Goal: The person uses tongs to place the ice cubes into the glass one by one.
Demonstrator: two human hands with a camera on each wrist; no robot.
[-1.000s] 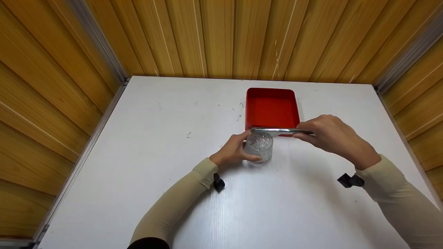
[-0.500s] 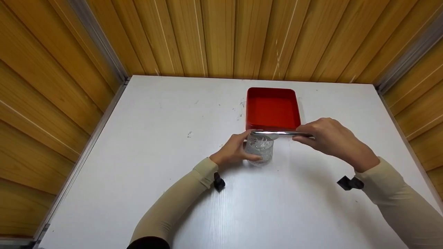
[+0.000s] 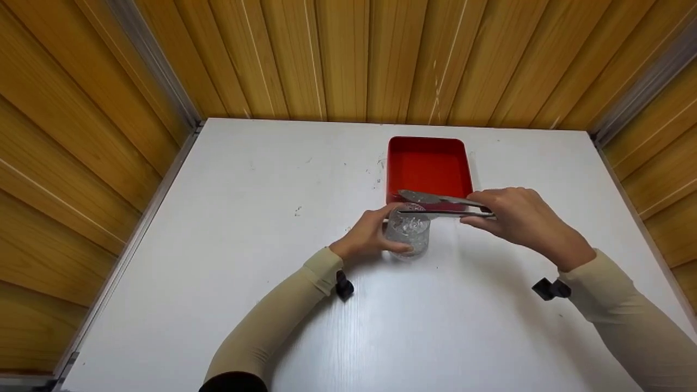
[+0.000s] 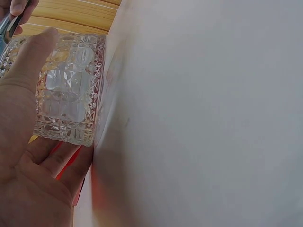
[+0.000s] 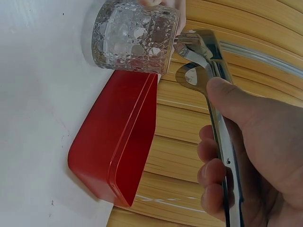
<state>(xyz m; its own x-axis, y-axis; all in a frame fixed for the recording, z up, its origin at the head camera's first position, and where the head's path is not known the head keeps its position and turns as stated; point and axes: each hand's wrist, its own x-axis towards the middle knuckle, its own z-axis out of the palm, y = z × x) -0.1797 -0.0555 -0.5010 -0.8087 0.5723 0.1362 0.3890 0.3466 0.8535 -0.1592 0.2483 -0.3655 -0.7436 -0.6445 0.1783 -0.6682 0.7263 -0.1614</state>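
Note:
A clear, cut-pattern glass [image 3: 413,239] stands upright on the white table. My left hand [image 3: 370,235] grips its side, with the thumb [image 4: 35,54] at the front and the fingers behind. My right hand [image 3: 525,220] holds metal serving tongs [image 3: 422,196] by their handle end, over the glass. Their two arms are spread apart; one end lies above the glass mouth, the other farther back over the red box's near edge. In the right wrist view, the tongs [image 5: 218,127] show one rounded, spoon-like end and one pronged end close to the glass rim. What the glass holds cannot be told.
An open red square box [image 3: 427,170] stands just behind the glass. The white table [image 3: 261,228] has small dark marks on it. Wood-patterned walls [image 3: 348,60] enclose its back and sides.
The tongs came down slightly toward the glass, then their arms spread apart; they were together before. My left hand and the glass have stayed in place.

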